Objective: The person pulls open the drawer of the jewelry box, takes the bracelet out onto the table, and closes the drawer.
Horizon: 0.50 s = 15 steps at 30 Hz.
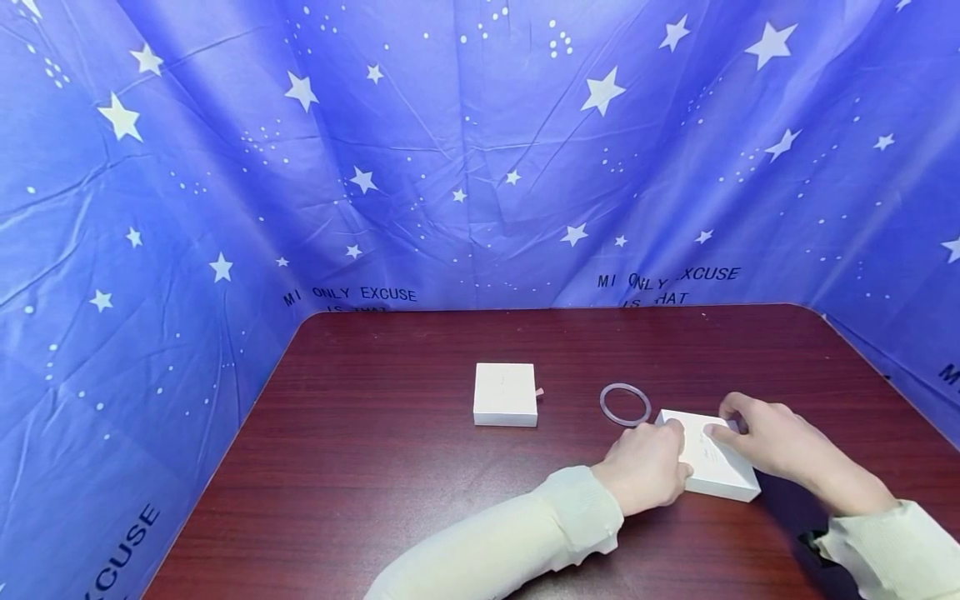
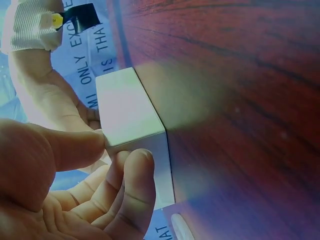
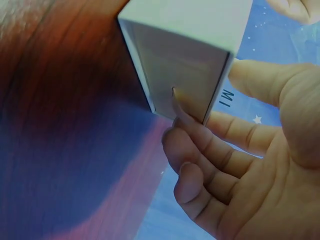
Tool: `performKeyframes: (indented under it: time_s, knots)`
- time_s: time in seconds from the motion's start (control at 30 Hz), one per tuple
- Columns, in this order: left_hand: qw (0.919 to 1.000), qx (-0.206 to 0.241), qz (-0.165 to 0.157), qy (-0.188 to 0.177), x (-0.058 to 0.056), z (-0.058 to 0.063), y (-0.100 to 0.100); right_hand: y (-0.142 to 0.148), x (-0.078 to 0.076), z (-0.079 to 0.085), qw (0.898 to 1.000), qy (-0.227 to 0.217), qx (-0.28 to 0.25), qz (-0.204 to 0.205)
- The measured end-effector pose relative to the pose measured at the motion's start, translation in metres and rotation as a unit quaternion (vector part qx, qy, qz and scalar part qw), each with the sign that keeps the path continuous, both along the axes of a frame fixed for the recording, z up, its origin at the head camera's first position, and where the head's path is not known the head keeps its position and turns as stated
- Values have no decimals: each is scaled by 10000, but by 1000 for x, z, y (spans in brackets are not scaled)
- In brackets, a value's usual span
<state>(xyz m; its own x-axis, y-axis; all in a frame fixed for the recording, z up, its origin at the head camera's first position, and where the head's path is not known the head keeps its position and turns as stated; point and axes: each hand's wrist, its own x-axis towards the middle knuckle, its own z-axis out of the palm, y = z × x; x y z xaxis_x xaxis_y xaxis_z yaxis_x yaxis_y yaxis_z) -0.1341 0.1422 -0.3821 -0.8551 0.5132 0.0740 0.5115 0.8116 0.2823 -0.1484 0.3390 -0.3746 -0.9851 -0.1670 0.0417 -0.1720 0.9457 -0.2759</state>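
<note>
A flat white box [image 1: 716, 471] with small print on its top lies at the right of the table between both hands. My left hand [image 1: 647, 467] grips its near left corner, thumb on the top edge and curled fingers against the side [image 2: 162, 175]. At the opposite end my right hand [image 1: 780, 437] holds the box, its thumb on the top. In the right wrist view, the end face [image 3: 175, 65] shows a recessed inner panel with a small ribbon tab [image 3: 179, 107], and my right fingertips are right at it.
A pale purple bangle [image 1: 624, 386] lies just behind the left hand. Farther left sits a second white box [image 1: 505, 392] with a pink tab [image 1: 539, 392] on its right side. The dark red wooden table [image 1: 360, 483] ends at a blue star-patterned curtain [image 1: 465, 167].
</note>
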Motion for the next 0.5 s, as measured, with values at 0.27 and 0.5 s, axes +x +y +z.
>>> performKeyframes:
  time_s: [0.27,0.5]
  knots:
    - [9999,145,-13,-11,0,-1,-5,-2,0,-2,10000,50,-29,60]
    - [9998,183,-1,-37,0,-2,-7,-4,1,-3,9999,68,-89,88]
